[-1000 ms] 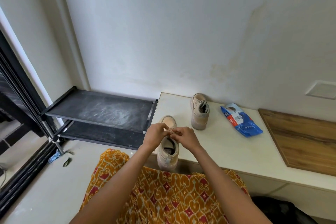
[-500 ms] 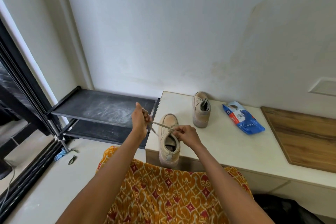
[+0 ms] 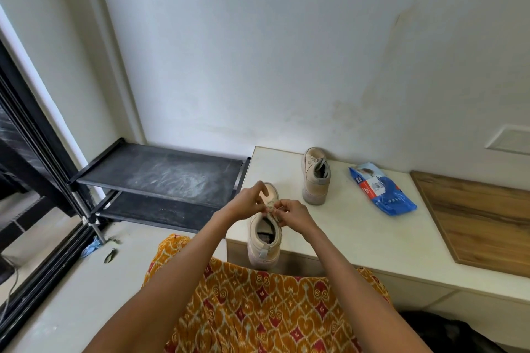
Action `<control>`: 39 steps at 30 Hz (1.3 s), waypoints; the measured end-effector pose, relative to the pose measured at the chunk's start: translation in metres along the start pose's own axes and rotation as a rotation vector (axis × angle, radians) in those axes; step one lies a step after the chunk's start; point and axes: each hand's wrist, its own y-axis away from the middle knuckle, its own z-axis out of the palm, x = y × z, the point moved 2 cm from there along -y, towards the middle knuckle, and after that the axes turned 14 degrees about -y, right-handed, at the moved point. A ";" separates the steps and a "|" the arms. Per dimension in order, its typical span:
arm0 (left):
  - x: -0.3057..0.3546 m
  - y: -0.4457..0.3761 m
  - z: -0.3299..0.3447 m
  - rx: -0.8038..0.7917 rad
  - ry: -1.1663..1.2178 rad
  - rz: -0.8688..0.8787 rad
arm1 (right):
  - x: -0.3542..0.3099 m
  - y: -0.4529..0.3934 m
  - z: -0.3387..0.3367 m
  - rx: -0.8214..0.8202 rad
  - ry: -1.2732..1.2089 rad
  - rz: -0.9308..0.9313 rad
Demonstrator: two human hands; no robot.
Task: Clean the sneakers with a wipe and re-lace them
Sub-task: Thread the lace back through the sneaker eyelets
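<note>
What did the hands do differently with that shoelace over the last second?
Half a second ago the left hand had drawn the lace out leftward; it has come back beside the right hand, both pinching it over the near sneaker. The far sneaker and wipes pack stayed put.

bare bench top [image 3: 358, 238] between sneaker [image 3: 315, 178], board [image 3: 481, 221]

A dusty black rack [image 3: 160, 178] stands beside the white bench [image 3: 358, 238].
</note>
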 end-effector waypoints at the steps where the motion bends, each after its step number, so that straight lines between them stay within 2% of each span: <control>1: 0.003 -0.006 -0.002 -0.039 -0.064 -0.016 | 0.000 0.001 0.000 -0.004 -0.019 0.003; 5: 0.011 -0.028 -0.008 -0.168 -0.375 -0.049 | 0.006 0.006 0.003 0.000 -0.127 0.028; 8: 0.010 -0.035 -0.007 -0.150 -0.418 -0.052 | 0.011 0.009 0.003 0.023 -0.171 0.015; 11: 0.004 -0.028 -0.005 -0.095 -0.358 -0.038 | 0.010 0.008 0.005 0.082 -0.069 -0.030; 15: -0.007 -0.015 0.000 -0.037 -0.147 -0.051 | -0.003 0.012 0.012 0.172 0.175 -0.131; 20: -0.015 -0.009 -0.006 -0.128 0.170 -0.152 | -0.012 0.013 0.025 0.288 0.427 -0.243; 24: -0.021 -0.008 0.003 -0.118 0.292 -0.224 | -0.005 0.017 0.029 0.375 0.404 -0.261; 27: -0.023 -0.007 0.011 -0.126 0.377 -0.197 | 0.000 0.018 0.028 0.380 0.385 -0.292; 30: -0.025 -0.007 0.017 -0.036 0.382 -0.197 | 0.002 0.018 0.029 0.374 0.375 -0.317; 35: -0.027 -0.007 0.034 0.137 0.553 -0.381 | 0.008 0.022 0.032 0.373 0.376 -0.389; 39: -0.024 -0.004 0.031 0.211 0.807 -0.529 | 0.010 0.025 0.031 0.348 0.384 -0.402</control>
